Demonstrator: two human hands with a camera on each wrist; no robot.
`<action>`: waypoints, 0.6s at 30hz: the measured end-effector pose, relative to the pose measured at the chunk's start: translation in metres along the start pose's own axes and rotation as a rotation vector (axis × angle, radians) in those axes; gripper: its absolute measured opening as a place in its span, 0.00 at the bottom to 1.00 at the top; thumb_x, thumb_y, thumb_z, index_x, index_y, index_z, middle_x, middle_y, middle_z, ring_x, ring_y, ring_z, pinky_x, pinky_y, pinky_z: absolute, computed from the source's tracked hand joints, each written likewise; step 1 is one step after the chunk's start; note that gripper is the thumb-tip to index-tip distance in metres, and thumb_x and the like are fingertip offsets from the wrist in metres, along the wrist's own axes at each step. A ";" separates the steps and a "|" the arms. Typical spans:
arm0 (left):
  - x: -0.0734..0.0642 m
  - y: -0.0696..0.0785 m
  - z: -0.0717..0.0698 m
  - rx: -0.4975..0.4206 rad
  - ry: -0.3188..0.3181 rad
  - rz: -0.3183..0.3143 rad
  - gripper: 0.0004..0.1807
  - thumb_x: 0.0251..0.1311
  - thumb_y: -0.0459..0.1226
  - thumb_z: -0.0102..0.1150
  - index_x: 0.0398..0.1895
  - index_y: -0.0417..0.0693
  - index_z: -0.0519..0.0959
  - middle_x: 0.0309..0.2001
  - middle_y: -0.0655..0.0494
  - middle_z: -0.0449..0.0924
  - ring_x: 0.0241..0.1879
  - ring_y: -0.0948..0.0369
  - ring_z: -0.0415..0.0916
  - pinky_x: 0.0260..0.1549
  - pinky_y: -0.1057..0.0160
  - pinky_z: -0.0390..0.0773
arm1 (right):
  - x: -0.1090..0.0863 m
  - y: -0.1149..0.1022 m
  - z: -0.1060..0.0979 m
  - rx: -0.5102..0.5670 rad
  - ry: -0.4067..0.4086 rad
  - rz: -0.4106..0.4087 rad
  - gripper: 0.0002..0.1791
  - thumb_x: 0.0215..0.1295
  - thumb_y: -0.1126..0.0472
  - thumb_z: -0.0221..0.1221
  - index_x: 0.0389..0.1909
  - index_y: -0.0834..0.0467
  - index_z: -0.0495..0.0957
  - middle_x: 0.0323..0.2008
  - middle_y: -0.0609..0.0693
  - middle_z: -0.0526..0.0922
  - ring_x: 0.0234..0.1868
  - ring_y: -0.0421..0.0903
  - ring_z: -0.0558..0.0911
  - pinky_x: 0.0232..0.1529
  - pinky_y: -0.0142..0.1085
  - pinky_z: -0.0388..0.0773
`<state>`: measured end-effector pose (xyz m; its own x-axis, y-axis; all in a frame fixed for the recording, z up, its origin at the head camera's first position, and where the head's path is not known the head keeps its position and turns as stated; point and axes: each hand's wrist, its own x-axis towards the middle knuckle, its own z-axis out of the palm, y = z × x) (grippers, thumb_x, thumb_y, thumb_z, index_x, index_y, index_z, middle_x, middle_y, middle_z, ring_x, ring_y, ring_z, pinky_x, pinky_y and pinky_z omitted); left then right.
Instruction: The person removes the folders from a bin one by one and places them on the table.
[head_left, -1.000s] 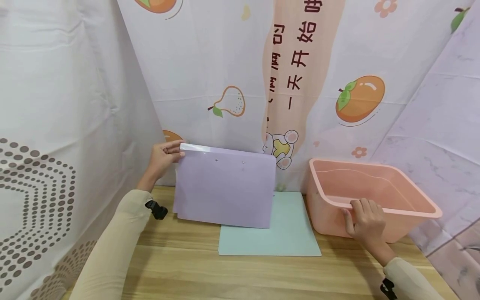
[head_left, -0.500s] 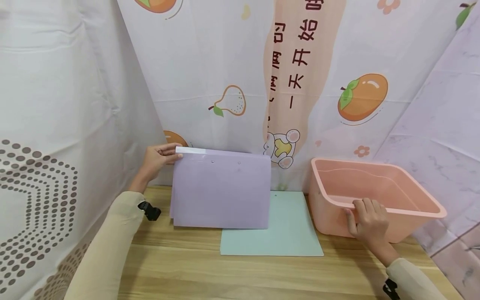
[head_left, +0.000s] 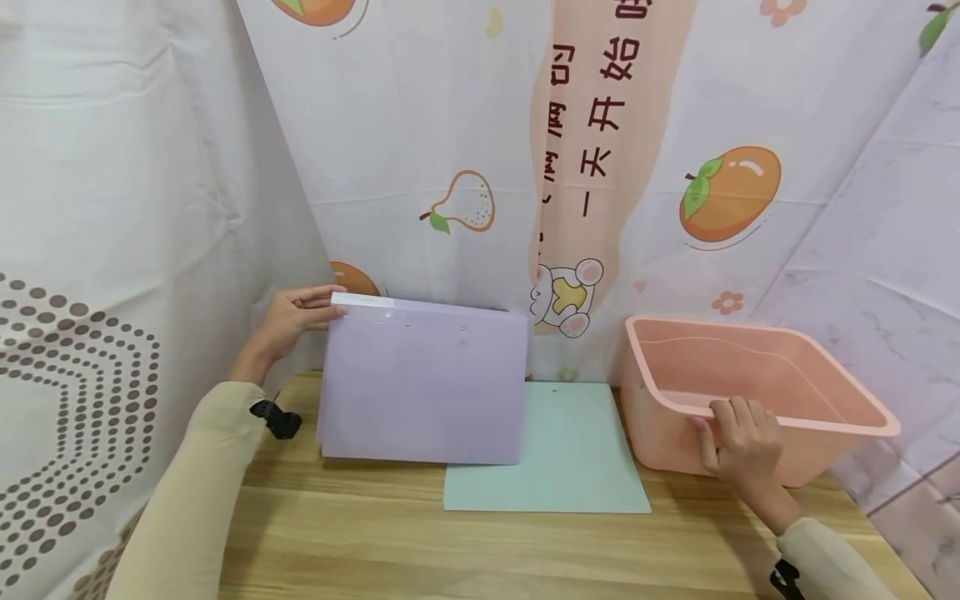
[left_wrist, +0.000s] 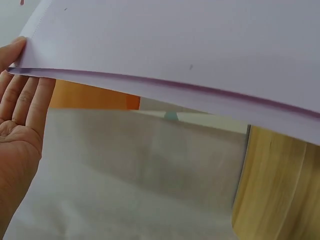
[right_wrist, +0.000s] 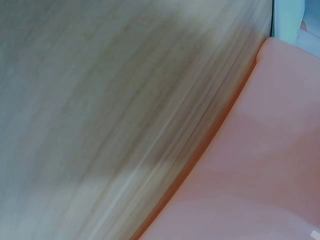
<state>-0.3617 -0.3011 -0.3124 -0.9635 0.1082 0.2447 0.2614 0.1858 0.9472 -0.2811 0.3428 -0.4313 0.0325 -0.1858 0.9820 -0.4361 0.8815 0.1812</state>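
Note:
My left hand (head_left: 294, 317) pinches the upper left corner of a purple folder (head_left: 423, 383), thumb on the near face and fingers behind. The folder is tilted up, with a second purple layer behind it, and two small rivets show near its top edge. In the left wrist view the thumb (left_wrist: 14, 50) lies on one face of the folder (left_wrist: 190, 45) and the fingers spread beneath its edge. My right hand (head_left: 742, 446) grips the near rim of a pink plastic bin (head_left: 645, 417), fingers over the rim and thumb outside. The right wrist view shows the bin's wall (right_wrist: 250, 150) without the hand.
A pale green folder (head_left: 577, 467) lies flat on the wooden table (head_left: 435, 554), partly covered by the purple folder in the head view. Behind hangs a printed curtain (head_left: 390, 125), and a white curtain (head_left: 150, 192) borders the left side.
My left hand has moved left with the purple folder, uncovering more of the pale green folder. The right hand stays on the bin's rim.

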 end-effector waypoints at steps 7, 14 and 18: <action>-0.009 0.004 -0.008 -0.091 0.014 0.004 0.19 0.62 0.23 0.65 0.55 0.46 0.85 0.38 0.69 0.89 0.38 0.70 0.87 0.35 0.70 0.86 | -0.001 0.002 0.000 -0.002 -0.008 -0.009 0.35 0.76 0.40 0.46 0.24 0.69 0.72 0.17 0.62 0.68 0.17 0.61 0.62 0.19 0.53 0.56; -0.010 -0.016 -0.022 -0.098 0.091 -0.011 0.20 0.62 0.26 0.67 0.58 0.40 0.82 0.37 0.72 0.89 0.37 0.73 0.86 0.34 0.72 0.85 | -0.010 0.008 0.001 -0.004 -0.012 -0.004 0.35 0.76 0.39 0.47 0.24 0.69 0.73 0.17 0.63 0.69 0.17 0.62 0.64 0.18 0.53 0.56; -0.014 -0.022 -0.026 -0.084 0.135 -0.001 0.25 0.62 0.27 0.67 0.63 0.29 0.76 0.36 0.73 0.89 0.36 0.73 0.86 0.33 0.73 0.85 | -0.009 0.007 0.001 -0.002 -0.009 -0.003 0.35 0.75 0.39 0.47 0.24 0.69 0.73 0.18 0.63 0.69 0.17 0.63 0.64 0.18 0.53 0.56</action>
<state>-0.3557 -0.3322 -0.3311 -0.9641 -0.0251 0.2645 0.2607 0.1033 0.9599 -0.2855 0.3499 -0.4393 0.0255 -0.1919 0.9811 -0.4341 0.8819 0.1838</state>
